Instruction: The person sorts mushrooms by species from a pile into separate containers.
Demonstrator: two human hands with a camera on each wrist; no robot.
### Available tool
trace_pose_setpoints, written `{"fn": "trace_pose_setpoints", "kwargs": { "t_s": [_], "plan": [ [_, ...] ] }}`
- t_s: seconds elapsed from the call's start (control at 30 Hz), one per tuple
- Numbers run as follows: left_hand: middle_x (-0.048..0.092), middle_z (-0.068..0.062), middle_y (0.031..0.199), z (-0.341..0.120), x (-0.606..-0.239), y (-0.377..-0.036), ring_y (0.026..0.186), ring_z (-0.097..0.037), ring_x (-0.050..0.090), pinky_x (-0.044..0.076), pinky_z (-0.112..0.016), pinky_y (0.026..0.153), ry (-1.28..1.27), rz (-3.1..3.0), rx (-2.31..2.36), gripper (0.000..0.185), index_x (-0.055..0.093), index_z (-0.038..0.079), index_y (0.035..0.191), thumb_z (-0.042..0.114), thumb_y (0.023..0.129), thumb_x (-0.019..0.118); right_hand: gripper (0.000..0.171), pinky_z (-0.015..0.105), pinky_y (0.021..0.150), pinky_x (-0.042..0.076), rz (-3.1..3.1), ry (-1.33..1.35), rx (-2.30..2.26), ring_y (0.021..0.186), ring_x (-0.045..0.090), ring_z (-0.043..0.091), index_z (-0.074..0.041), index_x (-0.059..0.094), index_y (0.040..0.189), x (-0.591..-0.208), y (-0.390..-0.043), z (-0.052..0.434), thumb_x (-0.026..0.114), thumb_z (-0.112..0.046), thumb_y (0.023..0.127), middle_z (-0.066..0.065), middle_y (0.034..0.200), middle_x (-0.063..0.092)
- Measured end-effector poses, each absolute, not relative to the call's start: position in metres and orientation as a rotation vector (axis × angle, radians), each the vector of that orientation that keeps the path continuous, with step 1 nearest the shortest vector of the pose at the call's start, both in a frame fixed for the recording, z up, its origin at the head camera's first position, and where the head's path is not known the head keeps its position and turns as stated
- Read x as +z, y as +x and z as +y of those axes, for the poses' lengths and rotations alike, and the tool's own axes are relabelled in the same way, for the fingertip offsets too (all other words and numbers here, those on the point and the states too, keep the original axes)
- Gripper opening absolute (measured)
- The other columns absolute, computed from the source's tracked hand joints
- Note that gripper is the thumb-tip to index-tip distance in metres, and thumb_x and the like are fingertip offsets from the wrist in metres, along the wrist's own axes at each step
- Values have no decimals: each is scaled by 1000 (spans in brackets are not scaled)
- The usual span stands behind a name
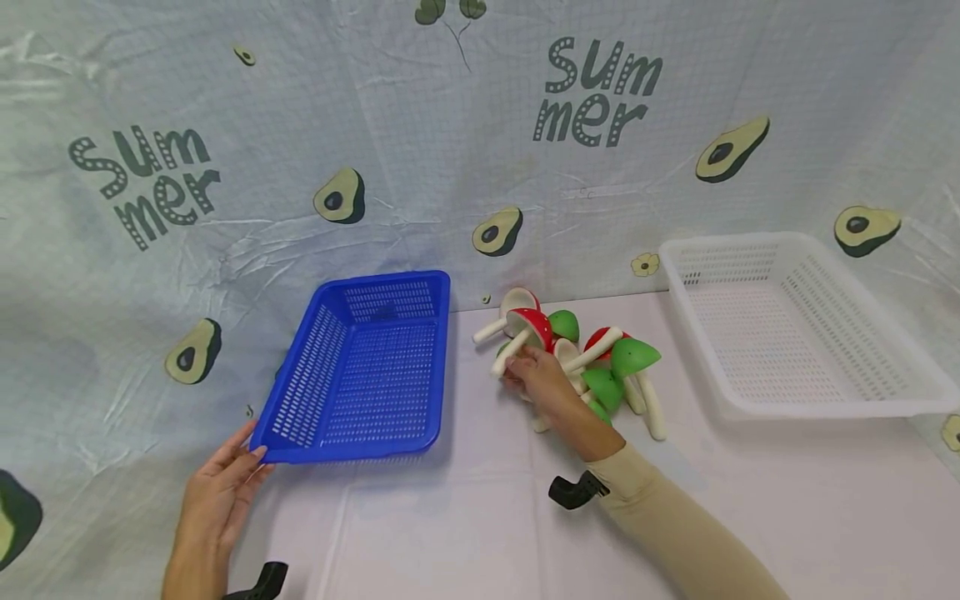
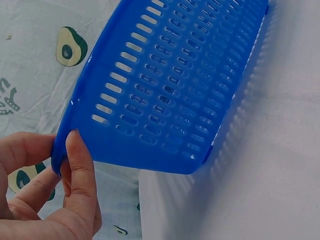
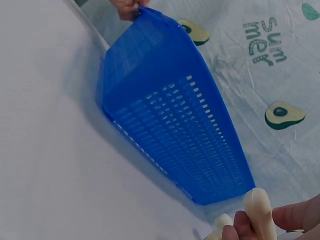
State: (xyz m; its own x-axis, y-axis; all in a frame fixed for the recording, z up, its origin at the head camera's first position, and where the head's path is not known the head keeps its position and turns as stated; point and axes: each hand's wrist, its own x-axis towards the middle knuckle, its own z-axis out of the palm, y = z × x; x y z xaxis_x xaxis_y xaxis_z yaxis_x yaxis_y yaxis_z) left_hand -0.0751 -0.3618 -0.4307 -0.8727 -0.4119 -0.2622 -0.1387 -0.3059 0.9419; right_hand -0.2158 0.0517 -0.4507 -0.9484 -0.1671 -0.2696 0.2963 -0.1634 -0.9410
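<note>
Sorting step, by the look of it: right hand (image 1: 542, 382) pinches a red mushroom's (image 1: 529, 328) pale stem w/ curled fingers (image 3: 239, 226) in the pile mid-bench. Left hand (image 1: 219, 492) grips blue basket's (image 1: 360, 372) near-left corner. Next move likely calls for lifting the mushroom left into it.

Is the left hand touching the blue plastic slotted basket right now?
Touching. The left wrist view shows the left hand with its thumb pressed on the near corner rim of the blue plastic slotted basket.
</note>
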Motion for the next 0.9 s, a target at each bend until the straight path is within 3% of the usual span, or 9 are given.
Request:
{"fn": "trace_pose_setpoints", "kwargs": {
  "t_s": [0.17,0.33,0.67,0.9],
  "plan": [
    [59,1,94,-362,-430,-75,81,-11,67,60,-22,74,726,-1753,-2286,54,60,21,143,2,94,71,43,36,101,55,1785,140,-2216,97,65,12,6,48,143,-452,-220,52,57,-7,104,9,108,65],
    [57,1,93,-362,-429,-75,80,-11,67,60,-22,74,721,-1731,-2311,47,68,25,134,1,94,71,47,24,88,58,1770,106,-2230,96,66,12,5,45,146,-451,-220,53,58,-3,101,11,111,63],
    [60,3,94,-361,-425,-76,81,-10,67,60,-22,74,775,-1762,-2282,51,63,26,140,2,95,69,51,33,95,57,1850,5,-2201,98,67,15,5,43,144,-437,-220,61,63,-4,98,22,126,63],
    [62,3,92,-361,-426,-75,81,-10,67,60,-21,75,741,-1779,-2285,56,56,22,147,1,96,67,53,27,91,58,1834,-52,-2215,100,65,12,2,43,147,-432,-220,64,64,-6,99,11,118,63]
  ]
}}
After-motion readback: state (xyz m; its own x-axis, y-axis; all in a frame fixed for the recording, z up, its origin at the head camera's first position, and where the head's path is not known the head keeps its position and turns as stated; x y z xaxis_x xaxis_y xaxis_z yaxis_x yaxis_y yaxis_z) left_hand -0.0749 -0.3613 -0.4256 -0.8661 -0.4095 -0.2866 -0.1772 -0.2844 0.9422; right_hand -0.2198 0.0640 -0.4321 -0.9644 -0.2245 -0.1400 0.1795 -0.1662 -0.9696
